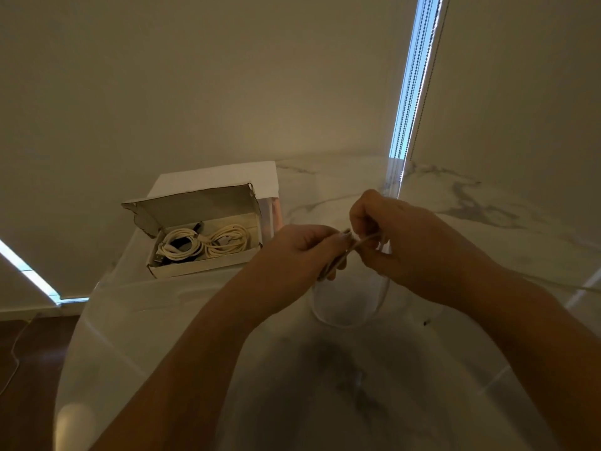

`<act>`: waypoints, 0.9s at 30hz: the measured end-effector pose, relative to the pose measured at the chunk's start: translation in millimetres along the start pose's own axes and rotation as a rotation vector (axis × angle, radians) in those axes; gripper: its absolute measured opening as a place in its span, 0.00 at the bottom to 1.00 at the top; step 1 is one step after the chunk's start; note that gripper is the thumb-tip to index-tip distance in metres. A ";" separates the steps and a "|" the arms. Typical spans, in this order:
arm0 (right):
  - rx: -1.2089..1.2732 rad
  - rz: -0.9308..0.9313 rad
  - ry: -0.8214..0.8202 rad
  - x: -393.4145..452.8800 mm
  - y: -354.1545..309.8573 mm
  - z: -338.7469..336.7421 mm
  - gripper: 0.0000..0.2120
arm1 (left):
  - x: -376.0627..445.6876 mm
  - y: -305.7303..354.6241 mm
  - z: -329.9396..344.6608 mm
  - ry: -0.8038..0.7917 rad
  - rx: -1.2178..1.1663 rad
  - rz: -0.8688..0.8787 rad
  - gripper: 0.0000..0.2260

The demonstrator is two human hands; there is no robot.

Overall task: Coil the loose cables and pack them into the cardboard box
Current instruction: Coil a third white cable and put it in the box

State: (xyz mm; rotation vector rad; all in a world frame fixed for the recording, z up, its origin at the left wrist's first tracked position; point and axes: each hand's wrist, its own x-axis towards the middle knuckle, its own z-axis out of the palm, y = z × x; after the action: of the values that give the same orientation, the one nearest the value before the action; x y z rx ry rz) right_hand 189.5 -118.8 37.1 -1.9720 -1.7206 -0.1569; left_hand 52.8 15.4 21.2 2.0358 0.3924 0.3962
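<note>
Cable in hand: white cable held between both hands over the marble table, mid-scene, above the tabletop. Strands bunched at the grip; a slack loop hangs down toward the near side and rests on/near the table, faint against the marble.
Left hand: left hand fingers curled round the bunched strands, gripping the coil. It's the hand nearer the box.
Right hand: right hand pinching the cable just right of the left hand, fingers curled on the strand. Hands nearly touching.
Long axis: bundle runs approx far-right to near-left through the left fist; hanging loop falls near-ward.
Box: cardboard box lies left and slightly far of the grip, well apart, lid flap up at its far side, opening up. Long side runs left-right.
In box: two coiled white cables side by side, plus a dark item under the left coil, can't tell what.
Step (judgement): winding not done yet, slack remains. Next move prob. finish loops, then carry left to box; free room looks tight.
Window: blind w/ bead chain far right.
Writing/brands: none readable on box or cables.
</note>
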 end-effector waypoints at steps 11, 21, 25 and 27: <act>0.075 0.045 0.033 1.2 16.4 2.1 0.15 | 3.0 -8.8 2.0 0.090 0.153 0.095 0.08; 0.101 0.021 0.097 1.7 19.7 3.8 0.14 | 5.2 -10.7 5.4 0.247 0.142 0.125 0.08; 0.111 0.039 0.086 2.0 19.8 2.9 0.16 | 6.0 -12.1 4.3 0.280 0.094 0.116 0.08; 0.099 0.040 0.083 1.8 20.6 2.4 0.15 | 6.5 -13.2 3.5 0.291 0.094 0.112 0.07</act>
State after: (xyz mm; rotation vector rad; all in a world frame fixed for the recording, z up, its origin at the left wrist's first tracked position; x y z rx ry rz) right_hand 208.8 -117.5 29.6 -1.8998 -1.6053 -0.1349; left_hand 58.7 21.7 8.7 2.1016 0.4816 0.7601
